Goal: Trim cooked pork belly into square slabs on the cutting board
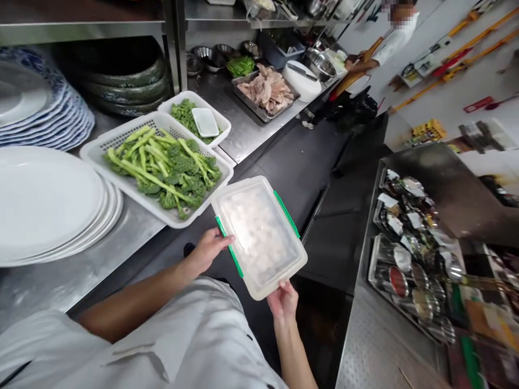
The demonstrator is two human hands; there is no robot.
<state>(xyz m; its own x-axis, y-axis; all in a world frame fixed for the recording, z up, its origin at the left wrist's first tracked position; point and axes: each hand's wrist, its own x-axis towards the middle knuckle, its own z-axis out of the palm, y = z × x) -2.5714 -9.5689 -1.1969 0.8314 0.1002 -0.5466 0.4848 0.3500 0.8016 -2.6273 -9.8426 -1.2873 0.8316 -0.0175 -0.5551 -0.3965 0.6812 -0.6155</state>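
Between my two hands is a clear plastic food container (259, 237) with a frosted lid and green side clips. Pale pieces show dimly through the lid; I cannot make out what they are. My left hand (208, 248) grips the container's left side by a green clip, thumb on top. At the near right corner, my right hand (284, 300) supports it from below with the thumb over the rim. The container is held above the floor, close to a white basket (95, 154) of broccolini (166, 167) on the steel counter.
White oval plates (48, 200) and blue-patterned plates (77, 119) are stacked at left. Beyond the basket stand a tub of greens (184, 113) and a tray of raw meat (265, 92). Right, a steel counter (368, 335) bears seasoning pots (421, 292). A person (389, 48) stands farther back.
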